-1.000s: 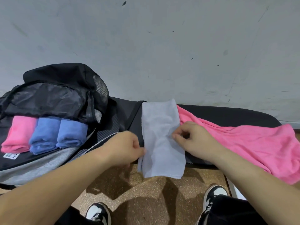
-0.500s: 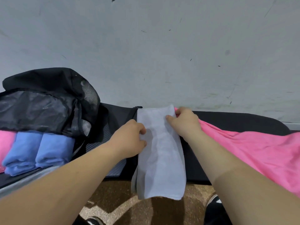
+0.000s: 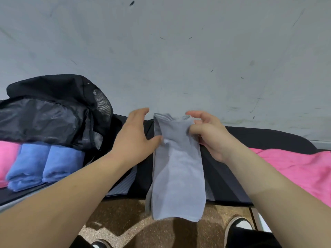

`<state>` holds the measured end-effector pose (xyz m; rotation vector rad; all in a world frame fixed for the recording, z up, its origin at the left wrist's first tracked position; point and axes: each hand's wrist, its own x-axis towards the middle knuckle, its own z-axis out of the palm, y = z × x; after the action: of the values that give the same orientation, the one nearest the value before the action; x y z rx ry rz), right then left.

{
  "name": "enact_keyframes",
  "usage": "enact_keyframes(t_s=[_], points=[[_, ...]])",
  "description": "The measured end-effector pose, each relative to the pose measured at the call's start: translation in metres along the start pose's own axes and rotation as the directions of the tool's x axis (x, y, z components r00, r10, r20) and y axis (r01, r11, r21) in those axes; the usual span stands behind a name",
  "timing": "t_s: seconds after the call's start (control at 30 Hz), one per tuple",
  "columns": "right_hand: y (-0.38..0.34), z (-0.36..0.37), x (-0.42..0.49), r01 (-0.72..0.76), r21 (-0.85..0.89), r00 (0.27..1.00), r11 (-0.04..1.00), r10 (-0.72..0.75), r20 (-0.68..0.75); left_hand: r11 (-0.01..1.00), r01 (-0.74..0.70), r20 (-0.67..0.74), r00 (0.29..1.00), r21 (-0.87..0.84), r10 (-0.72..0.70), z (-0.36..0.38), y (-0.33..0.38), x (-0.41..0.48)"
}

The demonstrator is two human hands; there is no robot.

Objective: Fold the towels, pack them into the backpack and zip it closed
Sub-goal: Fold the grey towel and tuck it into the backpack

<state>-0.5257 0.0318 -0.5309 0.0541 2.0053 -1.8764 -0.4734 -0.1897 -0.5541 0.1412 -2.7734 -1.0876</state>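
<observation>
backpack cut off at left edge, its flap hides the tops of 2 blue towels. Pink towel runs off right edge. Right hand fingertips buried in grey towel fold.

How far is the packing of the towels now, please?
Done: two blue rolled towels and a pink one lie in the open backpack. In hand: the right hand pinches the grey towel at its far end; the left hand touches its edge. Left: the pink towel lies unfolded, the backpack unzipped.
</observation>
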Motion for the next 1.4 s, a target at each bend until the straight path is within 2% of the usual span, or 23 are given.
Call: enact_keyframes(t_s=[0.13,0.23,0.3,0.4,0.53,0.67,0.73,0.83,0.9,1.0,1.07,1.17,1.23,1.4], points=[[0.002,-0.010,-0.027,0.120,-0.035,0.974,0.992,-0.110,0.197,0.978,-0.208,0.112,0.973,0.029,0.203,-0.006,0.008,-0.003],[0.000,-0.018,-0.038,0.204,-0.100,0.965,0.974,-0.182,0.192,0.952,-0.288,0.115,0.954,0.106,0.276,-0.004,0.009,-0.001],[-0.002,-0.020,-0.041,0.240,-0.168,0.964,0.956,-0.215,0.156,0.963,-0.247,0.090,0.967,0.107,0.238,-0.006,0.012,0.001],[-0.008,-0.018,-0.039,0.202,-0.077,0.975,0.976,-0.193,0.112,0.978,-0.208,0.058,0.977,0.027,0.206,-0.009,0.020,0.002],[-0.018,-0.007,-0.036,0.156,0.022,0.976,0.988,-0.157,0.148,0.979,-0.187,0.247,0.948,-0.077,0.201,-0.015,0.041,0.001],[-0.028,-0.003,-0.039,0.111,0.158,0.961,0.981,-0.147,0.235,0.964,-0.137,0.323,0.923,-0.229,0.208,-0.015,0.055,0.004],[-0.030,-0.004,-0.034,0.127,0.106,0.970,0.986,-0.146,0.194,0.972,-0.141,0.301,0.934,-0.187,0.193,-0.018,0.056,0.006],[-0.030,-0.008,-0.026,0.184,-0.012,0.983,0.983,-0.184,-0.015,0.984,-0.159,0.206,0.964,-0.075,0.171,-0.025,0.049,0.012],[-0.025,-0.012,-0.021,0.255,-0.083,0.956,0.963,-0.264,-0.125,0.988,-0.148,0.122,0.981,-0.034,0.151,-0.026,0.041,0.016],[-0.017,-0.013,-0.014,0.312,-0.157,0.921,0.937,-0.338,-0.192,0.990,-0.117,-0.016,0.993,0.076,0.119,-0.025,0.033,0.021],[-0.016,-0.011,-0.014,0.307,-0.113,0.921,0.945,-0.325,-0.216,0.991,-0.094,-0.104,0.989,0.097,0.104,-0.022,0.032,0.024],[-0.015,-0.008,-0.016,0.332,-0.082,0.914,0.940,-0.342,-0.217,0.997,-0.079,-0.173,0.982,-0.010,0.076,-0.019,0.034,0.026],[-0.014,-0.009,-0.020,0.351,-0.053,0.915,0.935,-0.355,-0.190,0.997,-0.062,-0.170,0.984,-0.054,0.052,-0.020,0.033,0.023],[-0.010,-0.025,-0.040,0.373,-0.189,0.922,0.908,-0.385,-0.032,0.985,-0.081,-0.077,0.995,-0.155,0.070,-0.027,0.029,-0.003]])
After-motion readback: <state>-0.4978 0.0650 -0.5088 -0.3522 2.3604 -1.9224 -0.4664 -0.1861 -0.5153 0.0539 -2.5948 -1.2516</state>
